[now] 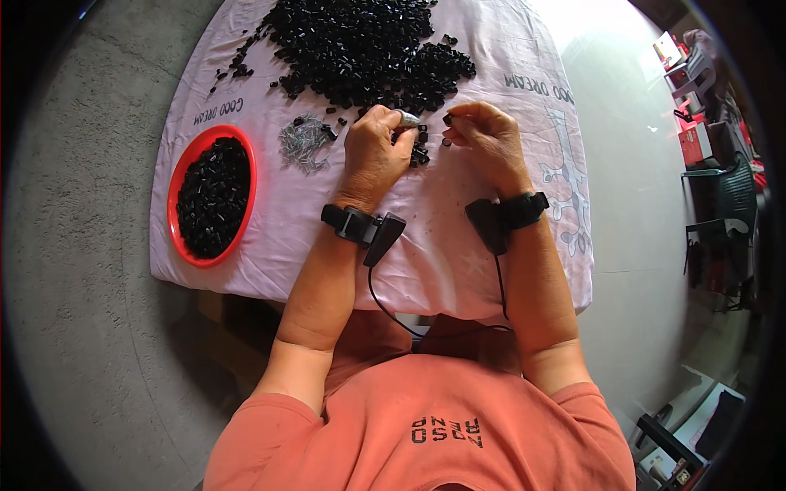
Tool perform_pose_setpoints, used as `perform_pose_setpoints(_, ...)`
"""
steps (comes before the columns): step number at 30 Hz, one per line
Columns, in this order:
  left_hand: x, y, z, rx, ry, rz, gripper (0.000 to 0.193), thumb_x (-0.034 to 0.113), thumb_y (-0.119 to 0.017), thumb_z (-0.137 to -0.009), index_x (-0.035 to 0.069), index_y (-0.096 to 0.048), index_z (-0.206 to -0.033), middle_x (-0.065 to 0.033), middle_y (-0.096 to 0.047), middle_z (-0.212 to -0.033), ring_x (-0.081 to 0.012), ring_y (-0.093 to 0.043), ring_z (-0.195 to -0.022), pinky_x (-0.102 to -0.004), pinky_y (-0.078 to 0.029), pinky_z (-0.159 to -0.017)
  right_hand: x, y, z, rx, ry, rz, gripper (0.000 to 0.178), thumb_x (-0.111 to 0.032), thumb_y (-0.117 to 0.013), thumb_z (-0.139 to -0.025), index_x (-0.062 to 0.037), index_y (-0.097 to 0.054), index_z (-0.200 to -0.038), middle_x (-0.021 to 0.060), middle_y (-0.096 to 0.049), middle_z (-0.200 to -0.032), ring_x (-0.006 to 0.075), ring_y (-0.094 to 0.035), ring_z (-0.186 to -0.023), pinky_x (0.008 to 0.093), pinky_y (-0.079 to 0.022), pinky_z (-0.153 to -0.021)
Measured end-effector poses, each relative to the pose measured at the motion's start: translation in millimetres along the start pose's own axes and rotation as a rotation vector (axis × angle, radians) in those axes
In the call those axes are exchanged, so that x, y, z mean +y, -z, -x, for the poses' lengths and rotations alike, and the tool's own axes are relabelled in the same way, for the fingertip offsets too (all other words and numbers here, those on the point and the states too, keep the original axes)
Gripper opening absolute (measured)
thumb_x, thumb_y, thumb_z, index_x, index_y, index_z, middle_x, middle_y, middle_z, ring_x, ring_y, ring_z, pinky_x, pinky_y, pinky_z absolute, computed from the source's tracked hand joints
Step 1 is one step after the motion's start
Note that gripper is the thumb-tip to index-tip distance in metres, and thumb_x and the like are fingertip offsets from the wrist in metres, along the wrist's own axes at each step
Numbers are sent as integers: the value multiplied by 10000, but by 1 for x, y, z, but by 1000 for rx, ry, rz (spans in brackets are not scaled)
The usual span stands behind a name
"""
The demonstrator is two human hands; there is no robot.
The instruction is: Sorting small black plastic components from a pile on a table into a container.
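My left hand is closed over the cloth, thumb against bent fingers. A silvery grey covering or piece shows at its index finger; anything pinched there is too small to make out. My right hand pinches a small black plastic piece between thumb and fingertips. Between the hands lies a small group of black pieces, and a tiny round piece sits under the right fingertips. Left of my left hand is a heap of thin silvery pins, with a few black pieces at its edge.
A large heap of black pieces covers the far part of the table. At the left, a red oval basin holds many more. A pale pink cloth covers the table. Wrist devices are joined by a cable. Chairs stand far right.
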State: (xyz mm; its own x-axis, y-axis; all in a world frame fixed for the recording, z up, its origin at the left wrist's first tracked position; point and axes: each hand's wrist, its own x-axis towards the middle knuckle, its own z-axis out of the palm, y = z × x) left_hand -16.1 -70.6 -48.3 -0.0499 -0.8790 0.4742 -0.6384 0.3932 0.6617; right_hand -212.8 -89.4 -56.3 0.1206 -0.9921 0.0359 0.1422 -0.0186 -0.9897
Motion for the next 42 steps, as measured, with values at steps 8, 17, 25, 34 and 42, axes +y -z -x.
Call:
perform_pose_setpoints(8,-2,-2,1,-9,-42,-95,87,59,-734,-817,8,-719,-885,-91,-657,-824,-196,-655,-677,-309,-517,-626,-1,-5,-1,74,-17,54,175,-21,-655,-926,12,-696,-1093,81,-723,-907,132,-716,-769,245,-575,-681)
perform_pose_setpoints(17,-6,6,-1,110,55,-65,85,58,-734,-844,3,-725,-908,-84,-686,-860,-172,-685,-716,-296,-536,-661,-6,-14,5,-2,400,713,225,-35,-713,-839,-149,-772,-1024,58,-680,-891,197,-654,-749,329,-530,-706)
perform_pose_setpoints(25,-5,7,-1,93,53,-38,102,55,-728,-851,1,-728,-938,-90,-694,-878,-169,-691,-745,-300,-539,-685,-4,-17,5,-2,345,826,232,-65,-736,-790,-151,-772,-1002,66,-671,-872,236,-653,-752,356,-525,-728)
perform_pose_setpoints(34,-5,19,-3,92,99,-9,116,52,-713,-864,10,-739,-970,-79,-701,-884,-162,-702,-772,-288,-543,-694,5,-8,-5,108,135,284,177,-29,-610,-940,-55,-710,-1084,51,-721,-908,105,-676,-709,271,-544,-633)
perform_pose_setpoints(42,-13,26,-5,72,138,-5,153,40,-694,-875,24,-734,-1022,-78,-733,-933,-133,-706,-803,-271,-552,-724,0,-5,-4,83,62,-15,223,-104,-553,-1026,-41,-673,-1204,69,-702,-988,108,-663,-809,246,-557,-734)
